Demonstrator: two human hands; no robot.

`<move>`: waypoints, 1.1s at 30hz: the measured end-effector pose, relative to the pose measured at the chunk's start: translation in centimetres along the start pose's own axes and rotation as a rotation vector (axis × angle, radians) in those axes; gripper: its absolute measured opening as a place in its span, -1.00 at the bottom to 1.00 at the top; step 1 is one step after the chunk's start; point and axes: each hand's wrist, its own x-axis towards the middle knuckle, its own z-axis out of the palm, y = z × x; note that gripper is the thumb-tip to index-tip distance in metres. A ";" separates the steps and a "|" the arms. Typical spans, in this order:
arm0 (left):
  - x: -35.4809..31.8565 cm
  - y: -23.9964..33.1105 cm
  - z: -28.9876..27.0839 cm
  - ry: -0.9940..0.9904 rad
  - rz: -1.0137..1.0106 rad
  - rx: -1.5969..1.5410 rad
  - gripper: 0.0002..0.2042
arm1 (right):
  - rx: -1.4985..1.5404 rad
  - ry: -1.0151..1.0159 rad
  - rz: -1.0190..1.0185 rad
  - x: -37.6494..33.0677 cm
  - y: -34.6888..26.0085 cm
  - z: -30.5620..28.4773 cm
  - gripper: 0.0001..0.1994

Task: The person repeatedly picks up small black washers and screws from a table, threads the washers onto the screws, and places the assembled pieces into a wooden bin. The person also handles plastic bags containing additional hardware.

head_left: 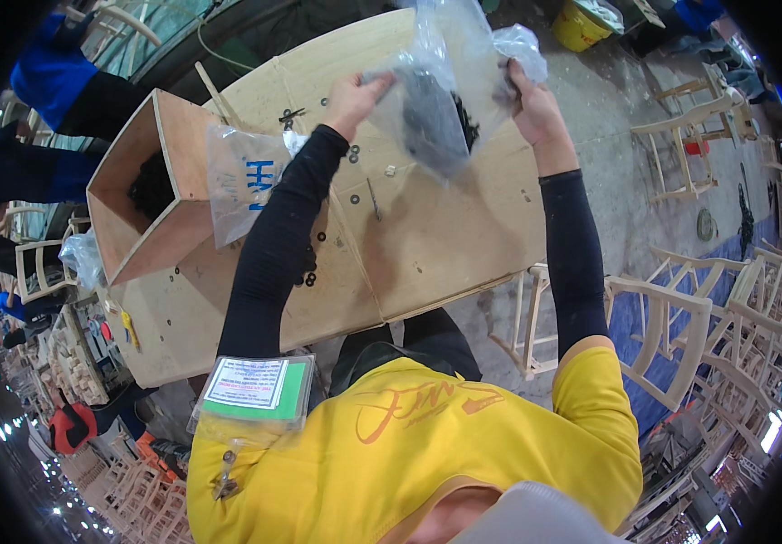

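Note:
Over the far part of a pale wooden table [445,245] hangs a clear plastic bag [400,109] with dark small parts in its lower half. The kind of these parts cannot be made out. My left hand [355,102] pinches the bag's left side, while my right hand [536,107] grips its right side near the crumpled top. Both arms reach forward in black sleeves. Beneath and left of the bag, several small black rings [355,199] lie scattered on the tabletop. A thin metal rod [374,199] rests among them, close to a small pale piece [390,170].
An open wooden box [187,150] holding black pieces stands on the table's left. Another clear bag [239,181] with blue marking lies against it. A yellow-handled tool [130,330] is at the left edge. Wooden chair frames [668,331] and a yellow bucket [581,25] stand right; people work left.

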 end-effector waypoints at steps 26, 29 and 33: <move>-0.5 -8.1 -4.3 0.041 0.309 1.096 -0.76 | -1.172 -0.083 -0.173 -1.3 6.1 -4.3 -0.67; 4.3 -11.1 -4.1 0.078 0.118 1.132 -0.67 | -1.128 -0.051 -0.245 4.5 11.2 -2.1 -0.50; 5.1 -12.0 -2.8 -0.016 -0.004 0.991 -0.61 | -1.032 0.068 -0.011 9.0 14.9 1.1 -0.46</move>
